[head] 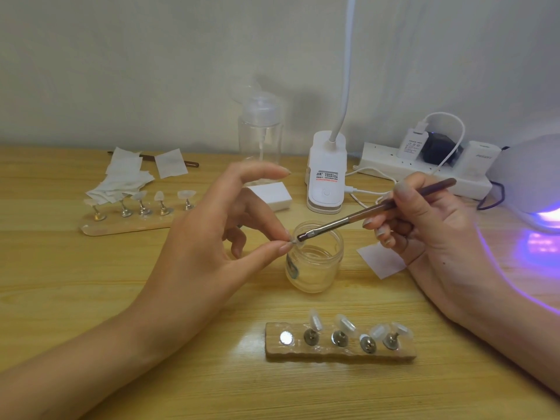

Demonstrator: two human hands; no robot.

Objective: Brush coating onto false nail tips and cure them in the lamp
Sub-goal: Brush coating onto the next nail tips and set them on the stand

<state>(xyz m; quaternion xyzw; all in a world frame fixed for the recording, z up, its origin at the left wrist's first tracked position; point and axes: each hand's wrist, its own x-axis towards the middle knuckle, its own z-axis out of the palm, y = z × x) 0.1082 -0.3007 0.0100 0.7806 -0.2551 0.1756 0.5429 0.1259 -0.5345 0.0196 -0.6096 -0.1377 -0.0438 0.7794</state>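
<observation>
My left hand (218, 234) pinches a small clear nail tip (295, 242) between thumb and forefinger, just above the open glass jar (315, 262) of clear coating. My right hand (430, 237) grips a brown brush (378, 209), whose dark bristles touch the held tip. In front of me lies a wooden holder (339, 353) with several nail tips on metal stands and one bare magnet at its left end. The curing lamp (533, 183) at the right edge glows purple.
A second wooden holder (127, 225) with nail tips lies at the back left, beside a pile of white wipes (127, 177). A clear pump bottle (260, 131), a white block (269, 195), a clip lamp base (325, 177), a power strip (424, 168) and a white wipe (381, 262) stand nearby.
</observation>
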